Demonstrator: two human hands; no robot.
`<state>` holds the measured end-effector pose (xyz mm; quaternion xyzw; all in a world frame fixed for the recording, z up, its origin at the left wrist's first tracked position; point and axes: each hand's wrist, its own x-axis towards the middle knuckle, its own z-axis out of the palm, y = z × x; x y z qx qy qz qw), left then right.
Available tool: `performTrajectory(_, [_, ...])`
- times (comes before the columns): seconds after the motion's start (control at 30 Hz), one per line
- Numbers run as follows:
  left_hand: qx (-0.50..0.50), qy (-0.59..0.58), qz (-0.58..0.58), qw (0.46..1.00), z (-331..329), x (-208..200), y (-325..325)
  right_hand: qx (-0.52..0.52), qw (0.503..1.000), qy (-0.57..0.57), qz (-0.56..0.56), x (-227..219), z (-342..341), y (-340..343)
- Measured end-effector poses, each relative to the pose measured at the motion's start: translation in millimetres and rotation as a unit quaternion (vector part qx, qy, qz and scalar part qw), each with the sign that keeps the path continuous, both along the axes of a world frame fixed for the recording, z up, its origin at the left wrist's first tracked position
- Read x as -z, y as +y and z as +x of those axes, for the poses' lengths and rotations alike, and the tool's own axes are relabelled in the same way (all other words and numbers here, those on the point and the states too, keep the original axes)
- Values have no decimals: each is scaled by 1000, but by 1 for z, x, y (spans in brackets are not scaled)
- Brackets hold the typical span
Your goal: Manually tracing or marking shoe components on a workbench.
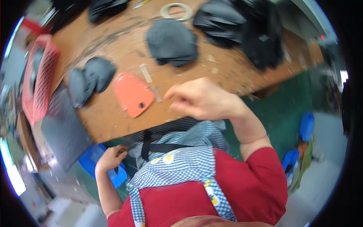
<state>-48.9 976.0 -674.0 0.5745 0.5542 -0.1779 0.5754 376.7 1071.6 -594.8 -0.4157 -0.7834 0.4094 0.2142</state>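
Orange plate (pixel 130 92): one, flat, smooth, rounded, dark hole near lower end; on the table (pixel 100 125), left of the right hand (pixel 206 98), whose grip is blurred, cannot be told. Left hand (pixel 107 160): thumb and fingers apart, beside blue container (pixel 88 162). Table: brown, worn, stained. Room: pink perforated basket (pixel 45 75), left.

Workshop, wooden workbench (pixel 121 56) (scuffed and stained), stacked grey pieces (pixel 172 42), pink crate (pixel 46 77)
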Motion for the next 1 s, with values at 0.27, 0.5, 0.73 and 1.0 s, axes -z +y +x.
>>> performTrajectory(0.27, [-247,-142,461,840,78,-28,193,203,962,-88,162,43,-9,198])
performTrajectory(0.5, [-175,-35,512,840,138,18,270,128,966,-164,153,111,-58,236])
performTrajectory(0.73, [-183,-71,534,822,158,45,405,134,949,-197,205,134,-27,386])
performTrajectory(1.0, [-186,-22,665,723,158,94,570,174,971,62,149,165,32,468])
